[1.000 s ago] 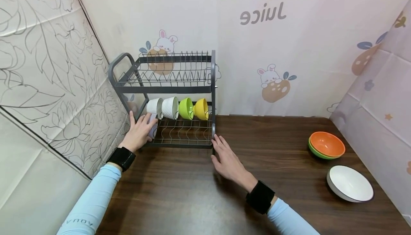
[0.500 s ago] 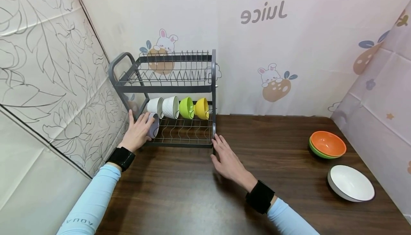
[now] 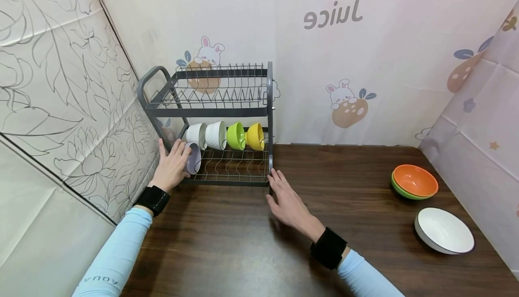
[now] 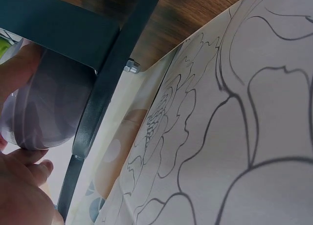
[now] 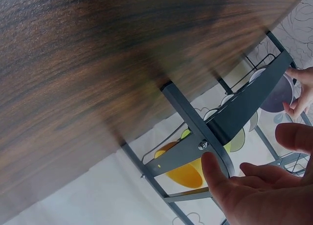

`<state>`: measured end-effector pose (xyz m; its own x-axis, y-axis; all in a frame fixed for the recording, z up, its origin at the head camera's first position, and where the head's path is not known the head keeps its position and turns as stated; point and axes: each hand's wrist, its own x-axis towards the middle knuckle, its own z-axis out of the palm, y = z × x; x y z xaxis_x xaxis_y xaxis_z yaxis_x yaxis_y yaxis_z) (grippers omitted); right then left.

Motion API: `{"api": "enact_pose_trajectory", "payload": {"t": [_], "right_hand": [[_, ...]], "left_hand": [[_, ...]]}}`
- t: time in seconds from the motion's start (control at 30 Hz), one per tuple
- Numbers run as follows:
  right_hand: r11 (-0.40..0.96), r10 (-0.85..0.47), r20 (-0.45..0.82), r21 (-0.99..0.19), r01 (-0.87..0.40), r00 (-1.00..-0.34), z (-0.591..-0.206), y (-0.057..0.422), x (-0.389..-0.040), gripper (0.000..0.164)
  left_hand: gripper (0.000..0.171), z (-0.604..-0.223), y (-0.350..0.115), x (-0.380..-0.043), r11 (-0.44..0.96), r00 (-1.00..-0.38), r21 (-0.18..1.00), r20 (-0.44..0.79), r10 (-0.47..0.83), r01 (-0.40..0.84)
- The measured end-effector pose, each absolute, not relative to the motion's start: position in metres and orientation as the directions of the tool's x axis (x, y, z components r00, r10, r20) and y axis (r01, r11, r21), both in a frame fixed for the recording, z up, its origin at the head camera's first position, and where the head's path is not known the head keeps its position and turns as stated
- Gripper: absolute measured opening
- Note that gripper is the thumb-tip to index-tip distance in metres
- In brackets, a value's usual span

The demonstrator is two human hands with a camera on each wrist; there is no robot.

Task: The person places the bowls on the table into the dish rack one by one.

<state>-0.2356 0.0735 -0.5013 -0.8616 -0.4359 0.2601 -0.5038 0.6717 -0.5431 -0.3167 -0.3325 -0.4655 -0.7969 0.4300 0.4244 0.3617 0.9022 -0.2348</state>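
Observation:
A two-tier grey dish rack [image 3: 207, 112] stands against the back wall. On the left of its lower tier, a small lavender bowl [image 3: 193, 158] sits on edge, its opening turned to the right. My left hand [image 3: 170, 166] holds this bowl from the left; in the left wrist view, thumb and fingers lie on opposite sides of the purple wall [image 4: 58, 98]. My right hand [image 3: 288, 202] rests its extended fingers against the rack's front right post, and the right wrist view shows a fingertip [image 5: 210, 161] right at the frame.
Behind the lavender bowl, two white cups [image 3: 216, 135], a green cup [image 3: 236, 136] and a yellow cup [image 3: 255, 136] lie in a row. An orange bowl [image 3: 415, 180] nested in a green one and a white bowl [image 3: 445, 231] stand on the table's right. Patterned sheets surround the table.
My left hand has drawn slightly left, and the lavender bowl has turned so that more of its inside shows. My right hand has stayed at the rack's post.

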Motion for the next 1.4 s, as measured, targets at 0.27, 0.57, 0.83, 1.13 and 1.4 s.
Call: {"api": "enact_pose_trajectory", "payload": {"t": [0.27,0.57,0.83,1.13,1.4], "right_hand": [[0.671,-0.441,0.250,-0.545,-0.502,-0.862,-0.501,0.073,-0.234,0.060],[0.669,-0.437,0.263,-0.544,-0.506,-0.860,-0.501,0.073,-0.237,0.060],[0.669,-0.438,0.260,-0.546,-0.505,-0.861,-0.504,0.075,-0.236,0.057],[0.642,-0.442,0.297,-0.554,-0.530,-0.846,-0.507,0.077,-0.238,0.053],[0.636,-0.398,0.354,-0.558,-0.533,-0.846,-0.509,0.097,-0.230,0.033]], "left_hand": [[0.097,-0.467,-0.333,-0.313,0.910,-0.810,-0.230,0.417,0.413,0.345],[0.103,-0.467,-0.326,-0.309,0.935,-0.859,-0.141,0.368,0.356,0.327],[0.051,-0.451,-0.244,-0.263,0.895,-0.791,0.121,0.527,0.310,0.430],[0.007,-0.475,-0.130,-0.210,0.799,-0.844,0.383,0.464,0.267,0.464],[0.010,-0.498,-0.095,-0.199,0.768,-0.873,0.463,0.419,0.249,0.441]]}}
